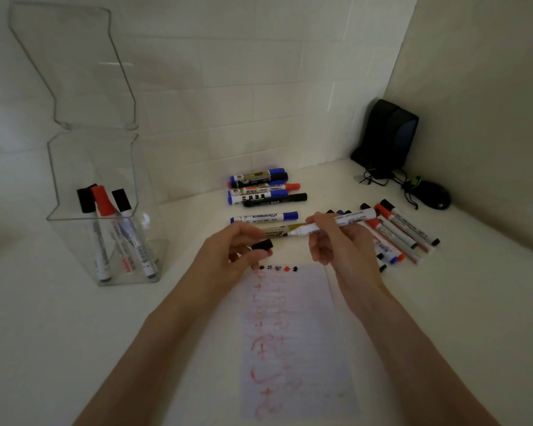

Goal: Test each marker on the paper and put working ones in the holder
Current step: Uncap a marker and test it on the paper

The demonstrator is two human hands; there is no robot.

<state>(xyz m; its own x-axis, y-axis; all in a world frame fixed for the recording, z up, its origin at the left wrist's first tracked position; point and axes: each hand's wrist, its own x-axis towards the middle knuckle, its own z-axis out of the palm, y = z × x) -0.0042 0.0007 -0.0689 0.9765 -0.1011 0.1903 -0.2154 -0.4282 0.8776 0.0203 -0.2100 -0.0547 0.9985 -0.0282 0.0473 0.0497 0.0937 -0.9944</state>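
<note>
White-barrelled marker (353,218) observed uncapped, pinched near its nib end by the right hand (336,245) and held level above the table (59,333), just beyond the far edge of the paper (290,327). The left hand (228,252) grips the black cap (262,244), close to the exposed nib. A row of test marks (277,268) sits along the paper's top edge. The clear holder (93,155) stands well apart to the left with three markers inside. Hazards: the bare nib may ink the left fingers or the table if lowered short of the sheet. The cap could slip and roll among the untested markers (405,233), and a dry marker could be mixed back in with them.
</note>
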